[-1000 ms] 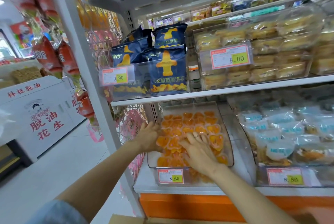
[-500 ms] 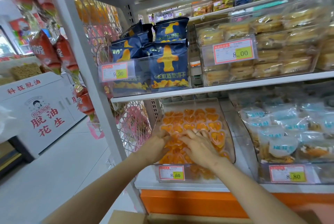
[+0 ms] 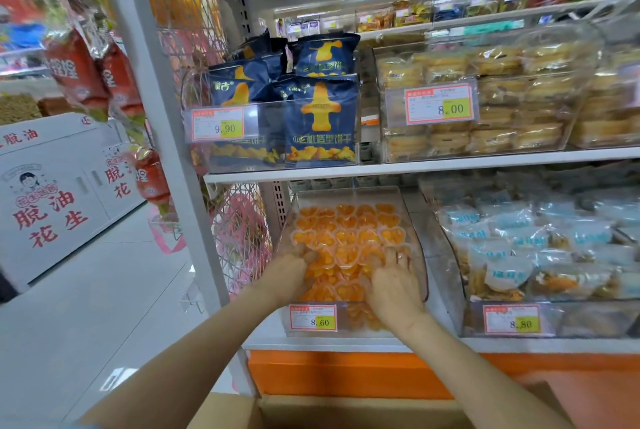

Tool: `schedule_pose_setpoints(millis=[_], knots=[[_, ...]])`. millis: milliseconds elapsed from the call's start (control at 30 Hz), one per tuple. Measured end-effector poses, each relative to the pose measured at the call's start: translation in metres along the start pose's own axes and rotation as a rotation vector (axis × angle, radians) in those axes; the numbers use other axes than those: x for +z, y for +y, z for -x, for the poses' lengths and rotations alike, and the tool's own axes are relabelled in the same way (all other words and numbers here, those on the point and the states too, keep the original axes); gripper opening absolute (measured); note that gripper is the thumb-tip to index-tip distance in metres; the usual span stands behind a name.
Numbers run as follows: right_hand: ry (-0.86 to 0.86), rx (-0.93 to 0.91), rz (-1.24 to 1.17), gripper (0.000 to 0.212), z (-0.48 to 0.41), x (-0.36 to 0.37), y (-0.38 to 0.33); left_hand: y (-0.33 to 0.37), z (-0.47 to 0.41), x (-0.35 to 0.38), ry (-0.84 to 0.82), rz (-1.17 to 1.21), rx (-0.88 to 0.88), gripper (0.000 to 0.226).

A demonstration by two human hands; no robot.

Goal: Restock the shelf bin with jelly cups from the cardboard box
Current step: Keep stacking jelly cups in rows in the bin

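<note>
Both hands sit in the clear shelf bin (image 3: 346, 196) on the lower shelf, on top of the orange jelly cups (image 3: 349, 231) filling it. Right hand (image 3: 394, 284) lies flat with fingers spread, grasping nothing; left hand (image 3: 293, 272) fingers dip among the cups, grip cannot be told. Cardboard box (image 3: 311, 411) sits below, at the frame bottom

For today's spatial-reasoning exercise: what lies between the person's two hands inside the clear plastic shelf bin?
In the head view, orange heart-shaped jelly cups fill the stretch between the left hand and right hand.

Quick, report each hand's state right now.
Left hand: fingers curled into the jelly cups; grip cannot be told.
Right hand: open, flat on the cups.
</note>
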State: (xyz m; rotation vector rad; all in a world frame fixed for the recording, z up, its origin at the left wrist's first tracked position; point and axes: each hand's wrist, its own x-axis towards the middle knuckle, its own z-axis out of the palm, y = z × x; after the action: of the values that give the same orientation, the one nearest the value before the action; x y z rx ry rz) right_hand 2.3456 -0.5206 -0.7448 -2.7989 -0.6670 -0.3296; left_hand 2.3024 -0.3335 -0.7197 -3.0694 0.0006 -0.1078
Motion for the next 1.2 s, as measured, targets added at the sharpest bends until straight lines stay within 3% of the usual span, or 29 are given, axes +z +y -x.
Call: schedule_pose_setpoints(millis=[333, 433, 600, 1000, 1100, 1200], knots=[[-0.004, -0.052, 0.074, 0.05, -0.004, -0.004, 0.01, 0.007, -0.005, 0.001, -0.005, 0.001, -0.054, 0.055], [0.002, -0.058, 0.097, 0.05, -0.004, -0.003, 0.01, 0.018, -0.011, 0.0, 0.107, -0.009, -0.01, 0.056], [0.17, -0.105, 0.082, 0.045, -0.005, 0.005, 0.012, 0.039, -0.022, 0.008, 0.185, 0.144, 0.025, 0.048], [0.049, -0.127, -0.027, 0.044, -0.007, 0.001, 0.018, 0.036, -0.027, 0.011, 0.201, 0.16, 0.041, 0.046], [0.096, -0.164, -0.094, 0.04, -0.004, -0.009, 0.015, 0.037, -0.01, 0.005, 0.375, 0.247, 0.12, 0.037], [0.329, -0.291, -0.234, 0.033, 0.015, -0.017, 0.009, 0.043, 0.032, 0.014, 0.597, 0.403, 0.201, 0.027]])
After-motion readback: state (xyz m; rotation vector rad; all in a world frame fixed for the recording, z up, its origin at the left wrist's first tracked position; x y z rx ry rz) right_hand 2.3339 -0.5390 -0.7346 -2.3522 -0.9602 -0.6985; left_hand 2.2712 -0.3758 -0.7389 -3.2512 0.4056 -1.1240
